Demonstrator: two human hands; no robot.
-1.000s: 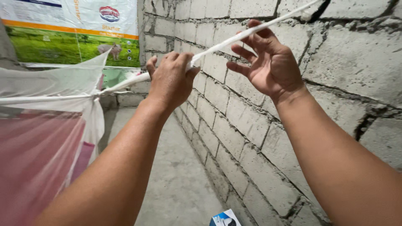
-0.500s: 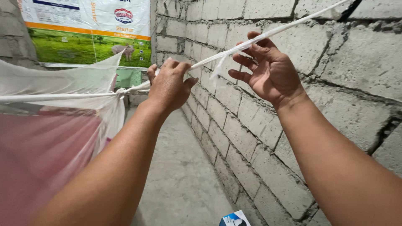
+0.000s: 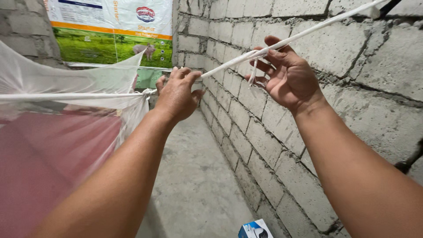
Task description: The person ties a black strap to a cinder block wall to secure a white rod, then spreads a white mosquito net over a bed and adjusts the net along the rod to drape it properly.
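Over on the left, a sheer white net [image 3: 66, 81] is hanging above a pink bed cover [image 3: 39, 163], its corner bunching into a knot [image 3: 146, 92] where a white cord [image 3: 308, 31] is tying on. Behind it, a printed sack [image 3: 110, 33] with a green field picture is covering part of the wall. Next, the left hand [image 3: 177, 94] is closing its grip around the cord just beside the knot, knuckles facing the camera. From there the cord is running taut, up and to the right, along the grey block wall [image 3: 374, 66]. The right hand [image 3: 288, 77] is holding the cord higher up, fingers partly curled under it and thumb pressing on top, with a short frayed end [image 3: 253, 72] dangling beside the fingers. Below, on the concrete floor [image 3: 198, 185], a small blue and white box [image 3: 255, 230] is lying against the wall.
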